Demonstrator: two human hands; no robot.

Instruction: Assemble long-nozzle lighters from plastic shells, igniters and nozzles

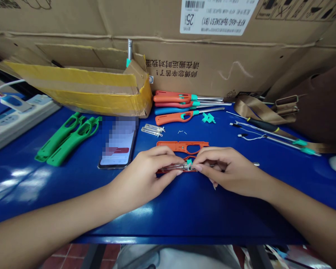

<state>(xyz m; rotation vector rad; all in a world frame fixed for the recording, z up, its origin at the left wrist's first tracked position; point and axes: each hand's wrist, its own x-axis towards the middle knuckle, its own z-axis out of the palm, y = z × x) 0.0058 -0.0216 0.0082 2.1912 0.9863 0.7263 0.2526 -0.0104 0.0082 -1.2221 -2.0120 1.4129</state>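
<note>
My left hand (154, 168) pinches a clear lighter fuel tank (172, 167) between thumb and fingers, above an orange lighter shell half (192, 170). My right hand (226, 166) is closed at the tank's valve end, its thumb and forefinger pressed together; what they grip is too small to make out. A teal trigger piece (189, 162) shows between the hands. Past the right fingers a metal tip (257, 164) sticks out; the hand hides the rest. Just beyond lies another orange shell half (182, 145), its hollow side up.
Behind are stacked lighters (172, 98), teal pieces (208, 118), clear tanks (152, 130) and tiny pins (182, 132). Green shells (64, 142), a phone (117, 144) and a power strip (25, 116) lie left. A screwdriver (263, 124) and metal tubes (280, 141) lie right, before cardboard boxes (100, 84).
</note>
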